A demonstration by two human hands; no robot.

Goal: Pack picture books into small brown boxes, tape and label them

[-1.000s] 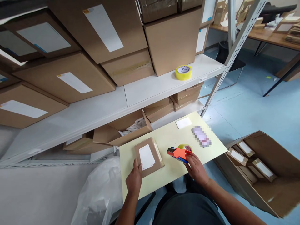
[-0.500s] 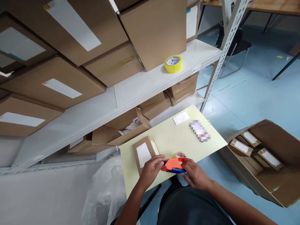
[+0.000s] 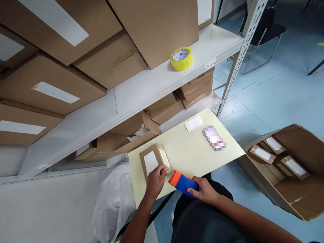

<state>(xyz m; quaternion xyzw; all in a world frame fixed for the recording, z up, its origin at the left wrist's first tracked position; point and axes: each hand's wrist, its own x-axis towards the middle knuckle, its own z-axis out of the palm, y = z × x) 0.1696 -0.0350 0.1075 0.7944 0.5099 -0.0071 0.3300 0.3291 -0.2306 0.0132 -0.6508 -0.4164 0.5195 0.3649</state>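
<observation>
Pale blue floor, grey shelf (image 3: 141, 91) across 12 o'clock; its stacked boxes run out of view at top and left. Clock centred on the pale yellow worktop (image 3: 182, 152).

Yellow tape roll (image 3: 187, 63) on the shelf at 12. Small labelled box (image 3: 152, 157) on the worktop at 9, its near corner hidden behind my left hand (image 3: 156, 180); contact between them I cannot judge.

Tape dispenser (image 3: 183, 184), orange and blue, at 6, over the worktop's near edge. My right hand (image 3: 205, 191) grips its rear end, thumb on top, remaining fingers mostly hidden. Dispenser's far side faces away; the tape inside cannot be seen. Left thumb and forefinger are pinched on a clear strip (image 3: 170, 170) at the orange front; very small, probably tape, its extent unreadable.

White card (image 3: 193, 123) between 12 and 1. Pixelated object (image 3: 214, 138) at 2, details unreadable. Large carton (image 3: 268, 184) beyond the edge past 3, labelled boxes inside. Translucent plastic bag (image 3: 113, 199) at 8, contents indistinct.
</observation>
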